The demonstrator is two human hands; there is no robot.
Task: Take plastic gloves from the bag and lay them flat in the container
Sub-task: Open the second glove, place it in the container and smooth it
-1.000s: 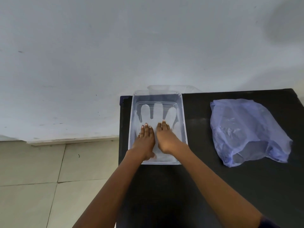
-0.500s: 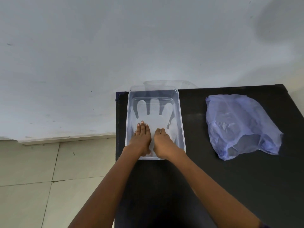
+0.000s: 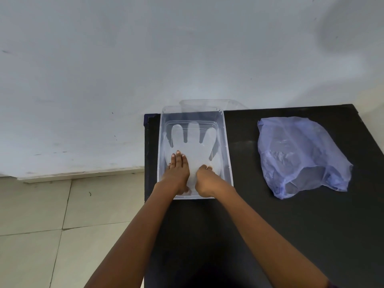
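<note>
In the container (image 3: 225, 142) at the desk's (image 3: 291, 225) far left corner, the left hand (image 3: 178, 173) presses flat on the glove (image 3: 194, 146); the right hand (image 3: 204, 179) pinches it with curled fingers.

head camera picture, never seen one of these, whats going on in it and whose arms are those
The camera sits on a person's head, looking down, so the arms are that person's own. A clear plastic container stands on a black table with a thin plastic glove spread flat inside. The left hand presses flat on the glove. The right hand is curled at the glove's lower part; whether it pinches the plastic is unclear. The blue plastic bag lies to the right, untouched.
</note>
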